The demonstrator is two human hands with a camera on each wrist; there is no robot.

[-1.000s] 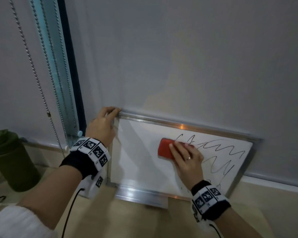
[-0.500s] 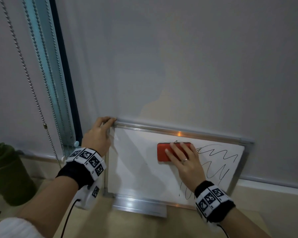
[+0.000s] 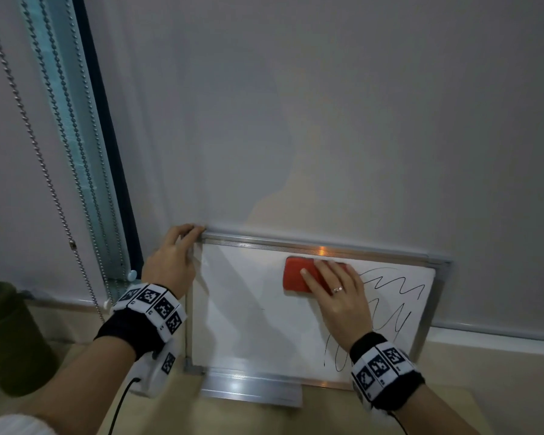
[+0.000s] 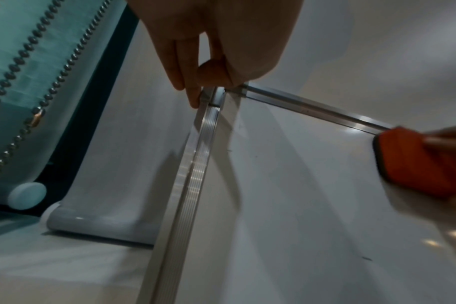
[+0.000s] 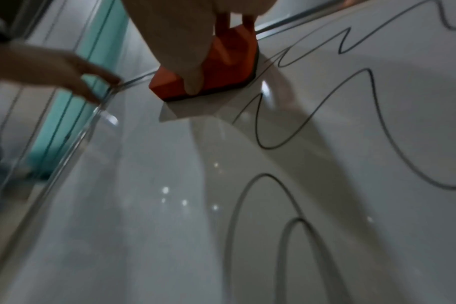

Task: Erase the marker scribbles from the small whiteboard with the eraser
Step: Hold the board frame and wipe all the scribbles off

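A small aluminium-framed whiteboard (image 3: 242,312) leans against the blind behind the table. Black marker scribbles (image 3: 393,284) cover its right part; the left part is bare. My left hand (image 3: 170,265) grips the board's top left corner, fingers curled over the frame (image 4: 211,98). My right hand (image 3: 343,302) holds the red eraser (image 3: 296,277) flat on the board just under the top frame, left of the scribbles. In the right wrist view the thumb and fingers clamp the eraser (image 5: 221,70) from both sides, with scribbles (image 5: 312,115) beside it. The eraser (image 4: 416,162) also shows in the left wrist view.
A dark green bottle (image 3: 7,334) stands on the table at far left. Bead chains (image 3: 44,171) hang beside a window strip left of the board. The board's metal tray (image 3: 252,387) sticks out over the wooden tabletop (image 3: 264,419).
The eraser has slid up to the top frame and levelled out. The top left end of the scribbles has been wiped away. My left hand has stayed on the corner.
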